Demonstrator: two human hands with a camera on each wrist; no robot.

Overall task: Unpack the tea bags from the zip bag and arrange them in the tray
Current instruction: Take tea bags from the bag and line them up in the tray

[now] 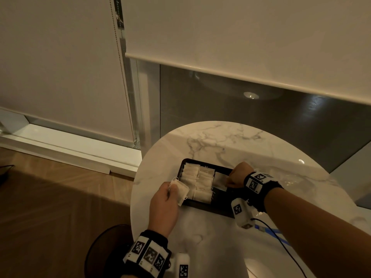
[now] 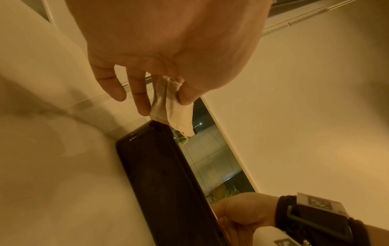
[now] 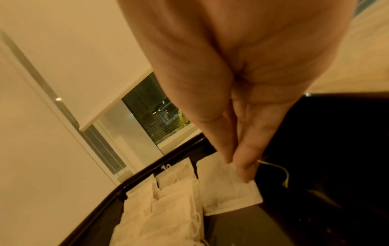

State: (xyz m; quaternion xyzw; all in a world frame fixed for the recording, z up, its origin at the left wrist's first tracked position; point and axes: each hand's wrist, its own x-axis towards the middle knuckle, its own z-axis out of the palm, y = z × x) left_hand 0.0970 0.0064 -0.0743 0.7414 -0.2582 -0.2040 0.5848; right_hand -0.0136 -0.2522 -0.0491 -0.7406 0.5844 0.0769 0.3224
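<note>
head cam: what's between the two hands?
In the head view, two rows of tea bags already laid in the black tray lie between the left hand, gripping spare bags, and the right hand, pinching one in the tray.

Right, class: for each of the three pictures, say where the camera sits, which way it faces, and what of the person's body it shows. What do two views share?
Head: on the head, facing down at the marble table; shows both forearms, left hand, right hand.
Left wrist: along the left hand, which pinches a tea bag over the black tray.
Right wrist: along the right hand, whose fingers pinch a tea bag in the tray.
All views share the tray.
</note>
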